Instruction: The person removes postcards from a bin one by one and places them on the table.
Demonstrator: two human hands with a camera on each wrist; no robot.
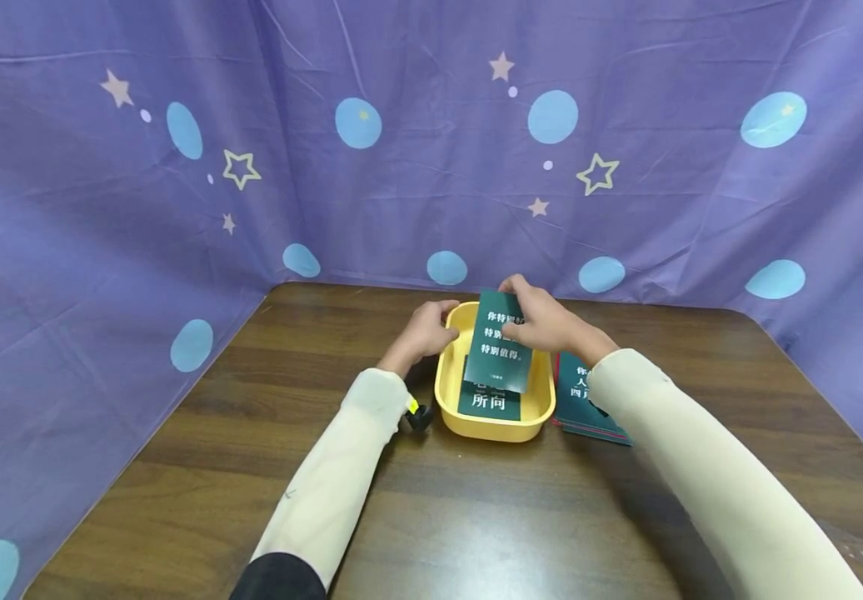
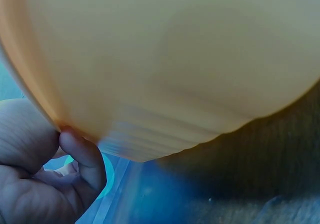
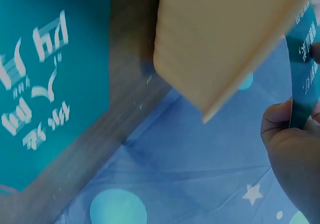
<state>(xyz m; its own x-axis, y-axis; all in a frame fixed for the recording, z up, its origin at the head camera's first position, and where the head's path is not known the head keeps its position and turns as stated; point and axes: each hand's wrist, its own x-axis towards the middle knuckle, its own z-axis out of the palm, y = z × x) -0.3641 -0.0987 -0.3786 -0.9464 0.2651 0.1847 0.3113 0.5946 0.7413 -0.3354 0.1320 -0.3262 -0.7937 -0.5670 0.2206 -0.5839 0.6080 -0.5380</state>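
A yellow plastic tray (image 1: 495, 429) stands on the table. My left hand (image 1: 426, 330) is at its left side; in the left wrist view, that hand (image 2: 45, 179) grips the tray's rim, the wall (image 2: 150, 59) filling most of the picture. Over the tray, my right hand (image 1: 544, 321) pinches a thin dark green notebook (image 1: 497, 367) with white Chinese writing, tilted, its lower end toward me. Another green notebook (image 1: 489, 402) lies inside the tray, partly covered by the held one. In the right wrist view the right hand (image 3: 295, 149) holds the notebook (image 3: 302, 79) by its edge.
Right of the tray lies a stack of green notebooks (image 1: 589, 408) with some red edges, partly hidden by the right forearm. The wooden table (image 1: 251, 400) ends at a purple curtain (image 1: 431, 150) behind and at the left.
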